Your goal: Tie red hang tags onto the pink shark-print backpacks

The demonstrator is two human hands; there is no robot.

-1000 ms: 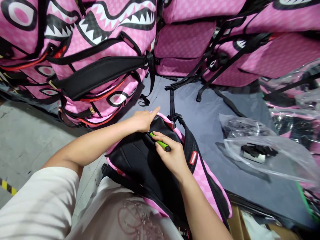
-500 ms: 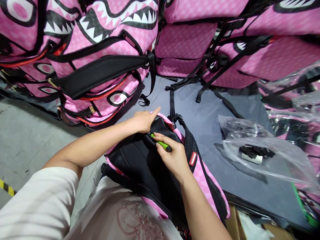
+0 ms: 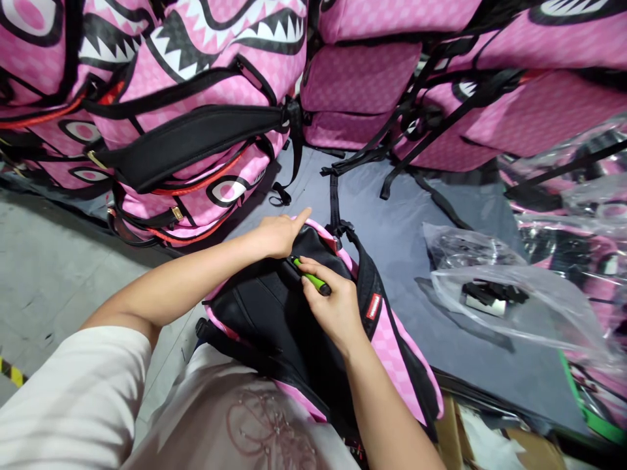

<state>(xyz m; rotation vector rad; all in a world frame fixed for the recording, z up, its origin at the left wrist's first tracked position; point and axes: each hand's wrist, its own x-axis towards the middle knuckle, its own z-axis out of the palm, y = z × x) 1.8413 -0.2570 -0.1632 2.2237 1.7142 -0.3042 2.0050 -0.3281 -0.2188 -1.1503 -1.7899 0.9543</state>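
Note:
A pink and black backpack (image 3: 294, 326) lies with its black back side up, its lower end against my body. My left hand (image 3: 281, 236) is at its far edge, one finger stretched out and the others curled down onto the black fabric; their tips are hidden. My right hand (image 3: 333, 303) closes round a slim green-and-black pen-like tool (image 3: 313, 277). The tool's black tip points at the fabric beside my left fingers. A black shoulder strap (image 3: 369, 277) with a red label (image 3: 373, 307) runs along the right side of the backpack.
Pink shark-face backpacks (image 3: 206, 130) are stacked at the left, and more pink backpacks (image 3: 362, 78) stand at the back. On the grey table (image 3: 392, 202) lies a clear plastic bag (image 3: 514, 300) with black pieces inside. Plastic-wrapped backpacks (image 3: 578, 248) are at the right, above a cardboard box (image 3: 450, 431).
The view has shifted slightly, so most things sit a little further left. Both hands keep nearly the same place on the backpack, and the right still grips the green tool.

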